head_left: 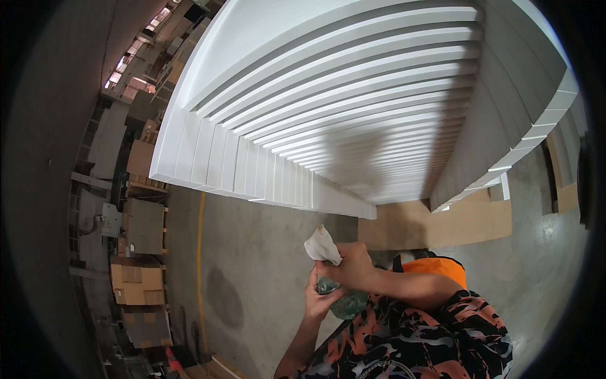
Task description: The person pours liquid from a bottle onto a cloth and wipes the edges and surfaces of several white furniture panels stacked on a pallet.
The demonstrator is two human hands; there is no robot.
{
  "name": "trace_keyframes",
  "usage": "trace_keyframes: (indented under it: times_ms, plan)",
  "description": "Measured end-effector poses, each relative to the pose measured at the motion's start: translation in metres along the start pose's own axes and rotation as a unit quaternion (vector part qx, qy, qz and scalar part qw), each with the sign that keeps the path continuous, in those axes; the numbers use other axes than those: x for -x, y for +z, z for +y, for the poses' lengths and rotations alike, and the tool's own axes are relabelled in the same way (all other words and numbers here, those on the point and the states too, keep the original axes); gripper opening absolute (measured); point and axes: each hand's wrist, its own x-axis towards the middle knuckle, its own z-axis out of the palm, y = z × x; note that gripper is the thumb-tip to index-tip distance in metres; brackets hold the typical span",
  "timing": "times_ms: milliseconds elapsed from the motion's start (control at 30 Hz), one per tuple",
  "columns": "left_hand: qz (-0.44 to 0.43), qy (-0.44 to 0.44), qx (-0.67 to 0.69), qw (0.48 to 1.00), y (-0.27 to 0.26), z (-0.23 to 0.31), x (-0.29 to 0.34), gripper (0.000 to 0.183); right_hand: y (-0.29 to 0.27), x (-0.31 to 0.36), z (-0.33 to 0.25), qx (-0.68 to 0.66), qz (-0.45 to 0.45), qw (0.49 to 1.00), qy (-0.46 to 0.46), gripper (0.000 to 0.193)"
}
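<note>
My right hand [355, 265] is closed on a crumpled white cloth [322, 245], which sticks out past the fingers. Just below it, my left hand [317, 300] wraps round a green see-through bottle [350, 306] in front of my body. The two hands touch or nearly touch at the bottle's upper end. Fingers hide that end, so whether cloth and bottle meet cannot be made out. Ahead of the hands rises a large row of white U-shaped panels [290, 170], nested closely with ridged inner edges.
Brown cardboard [435, 227] lies on the floor beneath the white panels. An orange item [435, 266] is beside my right arm. Along the left, cardboard boxes [137, 283] stand past a yellow floor line [200, 252]. More panels [565, 164] lean at the right.
</note>
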Motion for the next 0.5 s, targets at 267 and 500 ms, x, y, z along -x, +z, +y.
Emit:
trace_keyframes:
  times_ms: [267, 500]
  plan:
    - [0.064, -0.009, 0.024, 0.998, -0.018, -0.024, 0.016, 0.065, -0.015, -0.006, 0.005, -0.257, 0.059, 0.953, 0.149, 0.032]
    - [0.166, 0.082, -0.283, 0.941, -0.038, 0.043, 0.018, 0.057, -0.024, 0.003, 0.018, -0.314, -0.042, 0.907, 0.277, 0.036]
